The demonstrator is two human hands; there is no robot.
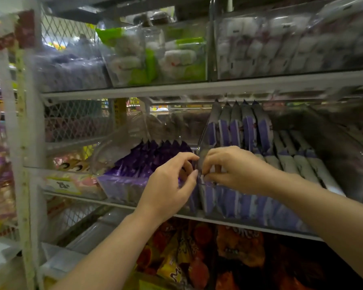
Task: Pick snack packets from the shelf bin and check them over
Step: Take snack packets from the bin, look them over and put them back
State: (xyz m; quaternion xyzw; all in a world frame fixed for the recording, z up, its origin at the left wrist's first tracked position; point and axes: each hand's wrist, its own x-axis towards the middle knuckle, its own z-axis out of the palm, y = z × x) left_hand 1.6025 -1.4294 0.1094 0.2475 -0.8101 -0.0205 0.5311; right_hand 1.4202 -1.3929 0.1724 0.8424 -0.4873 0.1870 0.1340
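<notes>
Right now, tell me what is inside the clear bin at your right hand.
Grey-and-purple packets stand in rows inside the clear bin. The right hand covers the front ones, so whether it grips one is hidden.

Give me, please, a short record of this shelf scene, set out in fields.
left hand: fingers curled where the two bins meet; grip unclear
right hand: seems to pinch a front one of the grey-and-purple packets
left bin: purple packets
right bin: grey-and-purple packets, upright at the back
above: white-and-green packets
below: orange packets
</notes>
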